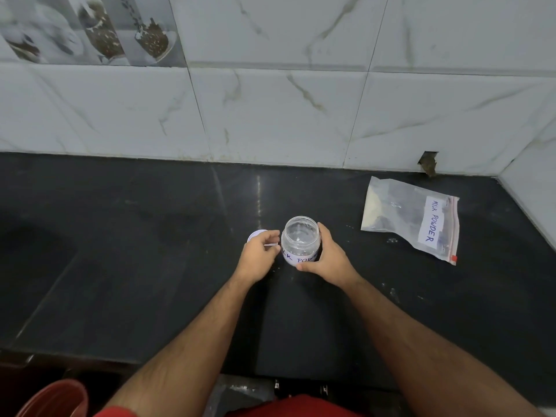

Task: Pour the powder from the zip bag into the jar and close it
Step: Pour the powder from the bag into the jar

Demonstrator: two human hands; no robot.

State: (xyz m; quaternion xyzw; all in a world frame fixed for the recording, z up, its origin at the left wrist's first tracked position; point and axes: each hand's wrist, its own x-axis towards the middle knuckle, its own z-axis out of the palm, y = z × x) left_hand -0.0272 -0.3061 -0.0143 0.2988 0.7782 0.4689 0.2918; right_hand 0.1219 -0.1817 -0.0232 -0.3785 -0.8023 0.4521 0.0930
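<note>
A dark stone kitchen counter (150,266) against a marble-tiled wall (270,115), with an open jar at frame centre.

The zip bag (412,218), right of centre, lies flat, long axis diagonal, seal lower right; likely light, floppy, best gripped near the seal. The upright jar (301,240) looks rigid, smooth. Right hand (328,260) wraps it; left hand (258,257) pinches the white lid (255,235).

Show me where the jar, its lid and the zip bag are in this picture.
jar (301,236), head view: on its open clear mouth.
lid (255,235), head view: on the white edge showing above the left hand's fingers.
zip bag (400,215), head view: on its clear middle, left of the label.
</note>
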